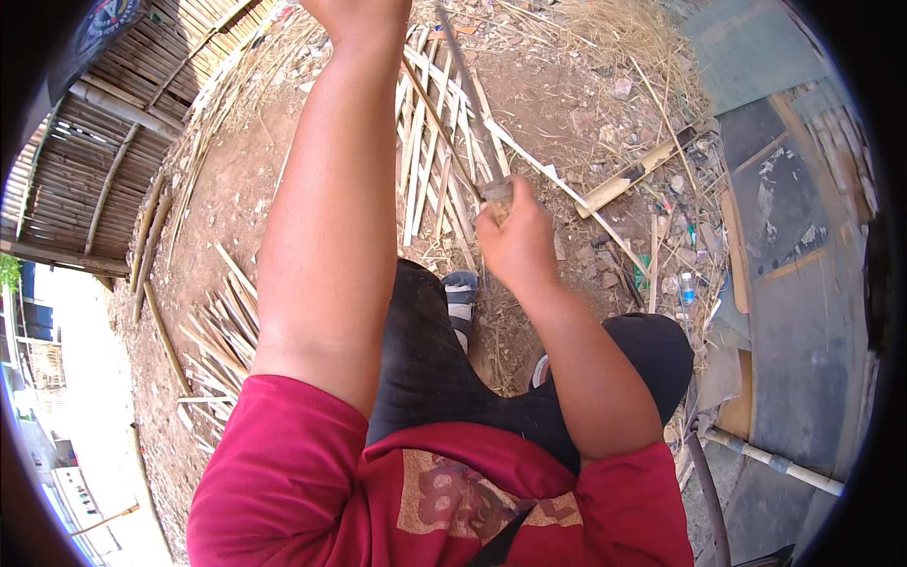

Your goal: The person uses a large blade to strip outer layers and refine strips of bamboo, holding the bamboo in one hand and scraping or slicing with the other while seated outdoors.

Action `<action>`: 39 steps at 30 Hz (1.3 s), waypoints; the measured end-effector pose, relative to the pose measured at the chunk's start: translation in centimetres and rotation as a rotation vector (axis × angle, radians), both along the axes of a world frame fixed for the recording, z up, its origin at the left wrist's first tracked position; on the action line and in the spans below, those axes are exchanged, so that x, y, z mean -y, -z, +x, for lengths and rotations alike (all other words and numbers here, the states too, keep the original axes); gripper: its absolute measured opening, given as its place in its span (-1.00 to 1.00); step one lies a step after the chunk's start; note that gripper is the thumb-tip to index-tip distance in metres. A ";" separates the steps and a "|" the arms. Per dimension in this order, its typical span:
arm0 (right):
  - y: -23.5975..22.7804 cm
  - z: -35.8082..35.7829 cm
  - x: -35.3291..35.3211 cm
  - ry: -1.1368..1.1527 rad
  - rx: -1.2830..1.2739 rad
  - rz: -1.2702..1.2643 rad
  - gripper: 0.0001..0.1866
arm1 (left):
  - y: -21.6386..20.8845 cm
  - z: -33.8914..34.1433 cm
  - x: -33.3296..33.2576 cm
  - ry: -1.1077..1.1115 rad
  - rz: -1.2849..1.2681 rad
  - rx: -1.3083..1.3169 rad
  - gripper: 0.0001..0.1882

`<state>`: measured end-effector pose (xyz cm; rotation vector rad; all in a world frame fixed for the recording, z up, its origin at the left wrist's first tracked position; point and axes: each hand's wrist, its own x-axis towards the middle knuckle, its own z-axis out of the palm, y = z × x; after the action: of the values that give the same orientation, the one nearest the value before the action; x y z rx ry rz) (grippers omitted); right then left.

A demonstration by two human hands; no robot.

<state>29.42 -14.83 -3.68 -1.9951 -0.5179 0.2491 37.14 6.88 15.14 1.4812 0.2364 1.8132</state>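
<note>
My right hand (521, 241) is closed around the short, thick handle of a machete (470, 83). Its long, dark, narrow blade points away from me, past the upper edge of the view. A thin brown strip (439, 123) slants from beside my left forearm down to the base of the blade. I cannot tell whether it touches the blade. My left arm reaches far forward, and only the wrist and back part of my left hand (354, 14) show at the top. Its fingers are cut off. Below the blade, pale split bamboo strips (420, 165) lie crisscrossed on the ground.
More bamboo strips (222, 331) are piled left of my leg. A split bamboo piece (635, 173) lies at right, near a plastic bottle (688, 288). Grey panels (789, 217) line the right side. A bamboo-slat wall (85, 161) stands at left. My sandalled foot (460, 300) is below the machete.
</note>
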 end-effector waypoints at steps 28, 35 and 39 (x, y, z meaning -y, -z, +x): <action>5.4 -1.5 -1.9 -0.002 0.002 -0.214 -0.53 | -0.3 -0.8 -0.2 0.218 -0.148 0.011 -0.55; -2.6 -0.5 -0.3 0.026 -0.059 0.169 -0.58 | 0.0 -1.8 -1.2 0.111 -0.097 -0.029 -0.52; 1.7 -0.5 -0.3 -0.040 0.020 -0.036 -0.56 | 0.4 -0.4 -1.0 0.004 0.021 -0.002 -0.52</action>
<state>28.92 -14.54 -5.34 -2.0253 -0.5701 0.2646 36.71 7.84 14.79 1.4972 0.2153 1.8165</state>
